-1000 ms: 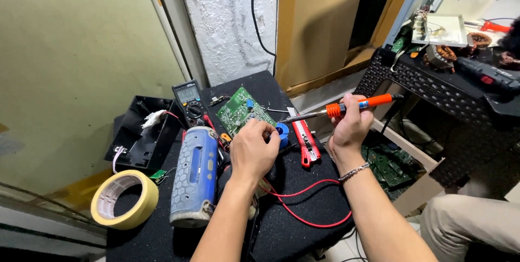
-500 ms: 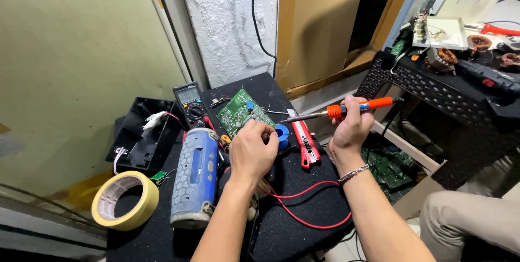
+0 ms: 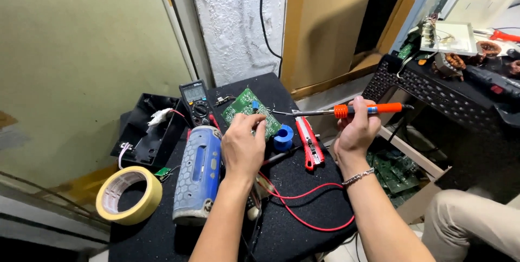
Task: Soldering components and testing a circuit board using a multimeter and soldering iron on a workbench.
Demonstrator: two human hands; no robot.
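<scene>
Orange soldering iron (image 3: 346,111) gripped in right hand (image 3: 355,132); left hand (image 3: 244,145) seemingly pinches green board (image 3: 250,110).

Around the green circuit board (image 3: 250,111) I see little room: multimeter (image 3: 195,100) just left, blue speaker (image 3: 198,171) near-left, blue spool (image 3: 283,137) and red cutter (image 3: 311,144) right. My left hand (image 3: 244,145) covers its near edge. Open black tabletop (image 3: 303,235) nearer me, crossed by red wire (image 3: 303,208).

The right hand (image 3: 355,129) has lifted the orange soldering iron (image 3: 346,111) slightly higher above the circuit board (image 3: 250,111).
</scene>
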